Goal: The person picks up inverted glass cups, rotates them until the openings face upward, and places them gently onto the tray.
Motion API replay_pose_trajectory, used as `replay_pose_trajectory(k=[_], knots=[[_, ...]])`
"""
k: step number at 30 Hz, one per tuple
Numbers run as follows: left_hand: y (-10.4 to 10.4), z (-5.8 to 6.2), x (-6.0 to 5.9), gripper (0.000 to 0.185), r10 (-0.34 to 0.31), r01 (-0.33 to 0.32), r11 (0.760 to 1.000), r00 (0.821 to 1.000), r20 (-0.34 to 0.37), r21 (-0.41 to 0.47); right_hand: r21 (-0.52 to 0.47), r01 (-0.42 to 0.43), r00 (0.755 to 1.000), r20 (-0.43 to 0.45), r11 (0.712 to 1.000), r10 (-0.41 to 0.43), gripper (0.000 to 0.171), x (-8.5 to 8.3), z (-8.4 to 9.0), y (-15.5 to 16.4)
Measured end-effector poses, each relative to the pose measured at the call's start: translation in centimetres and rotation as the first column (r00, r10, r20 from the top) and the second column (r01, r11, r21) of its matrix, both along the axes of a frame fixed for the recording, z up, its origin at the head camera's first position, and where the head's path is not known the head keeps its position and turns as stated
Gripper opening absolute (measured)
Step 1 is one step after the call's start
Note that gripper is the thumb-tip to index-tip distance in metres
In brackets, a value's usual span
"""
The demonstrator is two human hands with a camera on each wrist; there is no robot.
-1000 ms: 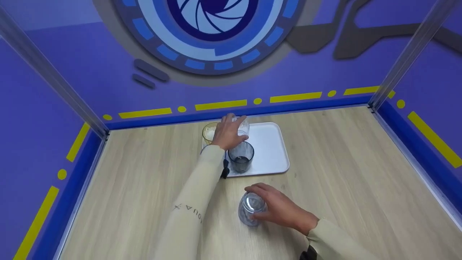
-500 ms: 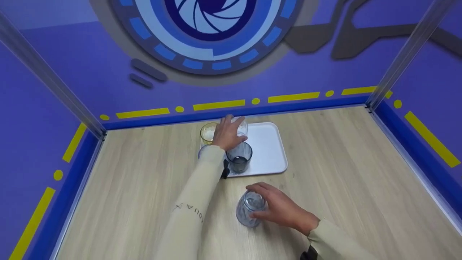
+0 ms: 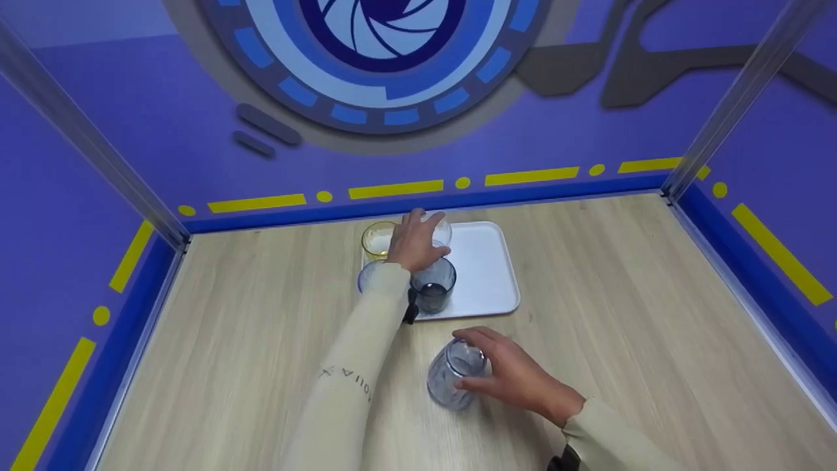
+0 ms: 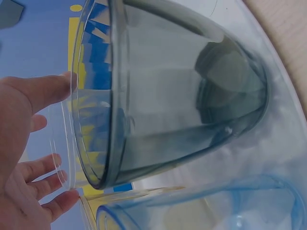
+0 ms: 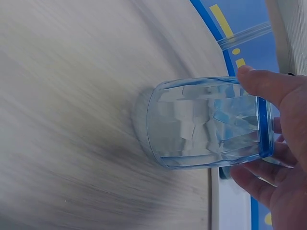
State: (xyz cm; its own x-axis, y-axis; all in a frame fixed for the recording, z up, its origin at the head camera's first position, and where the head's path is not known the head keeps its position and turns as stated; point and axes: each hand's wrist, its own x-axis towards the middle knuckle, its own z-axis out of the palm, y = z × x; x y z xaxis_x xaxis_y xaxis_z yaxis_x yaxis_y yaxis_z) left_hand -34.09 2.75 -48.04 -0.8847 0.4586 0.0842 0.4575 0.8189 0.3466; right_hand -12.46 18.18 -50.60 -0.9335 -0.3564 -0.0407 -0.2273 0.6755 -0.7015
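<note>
My left hand (image 3: 415,243) grips the rim of a clear glass (image 3: 444,234) at the back of the white tray (image 3: 487,268). In front of that glass stands a smoky grey glass (image 3: 431,296), which fills much of the left wrist view. A yellow-tinted glass (image 3: 376,241) is to the left of the hand; a blue-rimmed glass (image 3: 368,273) is partly hidden by my sleeve. Nearer to me, my right hand (image 3: 513,376) holds a pale blue faceted glass (image 5: 201,124) upside down, thumb and fingers around its thick base. That glass leans slightly, its wide mouth low at the table.
The tray lies on a wooden table (image 3: 621,314) close to the blue patterned back wall (image 3: 366,209). Side walls with metal corner posts (image 3: 732,104) bound the table left and right. My left forearm crosses the table beside the tray.
The pale blue glass has tilted a little, its base shifting right and away from me with my right hand. My left hand stays at the clear glass.
</note>
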Motion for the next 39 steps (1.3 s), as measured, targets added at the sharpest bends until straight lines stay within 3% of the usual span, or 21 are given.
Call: replay_pose_trajectory(k=[21, 31, 39], knots=[[0.8, -0.6, 0.4, 0.066, -0.004, 0.004, 1.000, 1.000, 0.025, 0.007, -0.107, 0.135, 0.991, 0.009, 0.985, -0.135, 0.070, 0.4, 0.2, 1.0], [1.0, -0.4, 0.4, 0.065, 0.005, -0.005, 1.000, 0.999, 0.041, -0.018, -0.114, 0.167, 0.985, -0.016, 0.979, -0.170, 0.070, 0.3, 0.0, 1.4], [1.3, -0.5, 0.5, 0.063, 0.013, -0.012, 1.000, 0.999, 0.042, -0.027, -0.135, 0.230, 0.973, 0.013, 0.964, -0.230, 0.070, 0.4, 0.1, 1.8]])
